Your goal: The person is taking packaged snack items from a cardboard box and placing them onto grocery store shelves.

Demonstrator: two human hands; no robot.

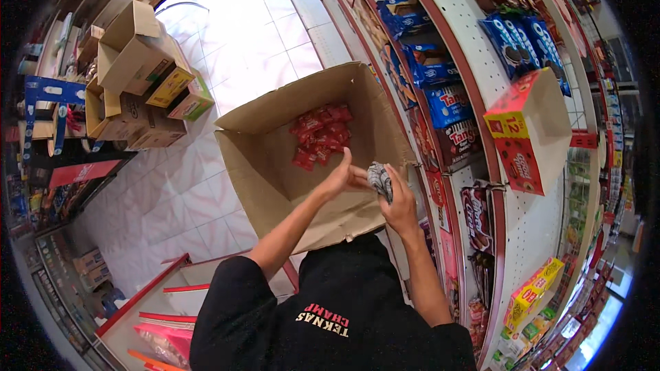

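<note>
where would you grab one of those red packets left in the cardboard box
Come from above through the open top of the cardboard box, since its tall walls block the sides. The red packets lie loosely piled on the bottom towards the far wall; pinching the exposed edge of a top one with the fingers looks easiest. The left hand is nearest.

Matt brown cardboard box (275,172), glossy red plastic snack packets (320,134) inside, crinkled shiny grey wrapper (380,180), glossy white floor tiles (234,41), perforated white metal shelving (474,48)
</note>
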